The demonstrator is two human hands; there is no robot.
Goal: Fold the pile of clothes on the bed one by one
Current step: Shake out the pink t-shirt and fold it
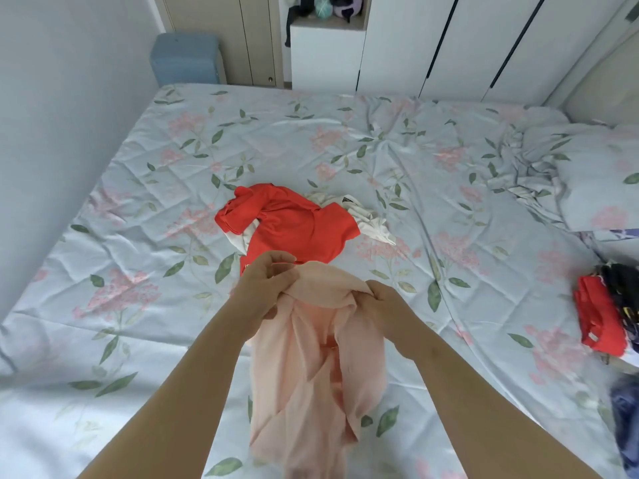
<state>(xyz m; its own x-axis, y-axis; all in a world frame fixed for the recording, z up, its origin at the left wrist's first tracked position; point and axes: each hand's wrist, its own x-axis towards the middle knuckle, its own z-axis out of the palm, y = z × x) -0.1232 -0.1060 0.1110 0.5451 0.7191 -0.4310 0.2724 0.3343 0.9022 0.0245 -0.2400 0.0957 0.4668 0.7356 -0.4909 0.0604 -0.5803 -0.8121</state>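
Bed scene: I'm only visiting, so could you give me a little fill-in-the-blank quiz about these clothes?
The left hand and right hand grip a top whose colour is ____.
The red shirt lies partly over a cloth coloured ____.
A stack sits near the bed's ____ edge.
Missing words: pink; white; right.

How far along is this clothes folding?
Done, it seems: a small stack at the right edge of the bed, red and dark pieces, looks folded. In hand: the left hand and right hand grip the top of a pale pink garment, not yet folded. Left: a crumpled red garment lying over a white garment mid-bed.
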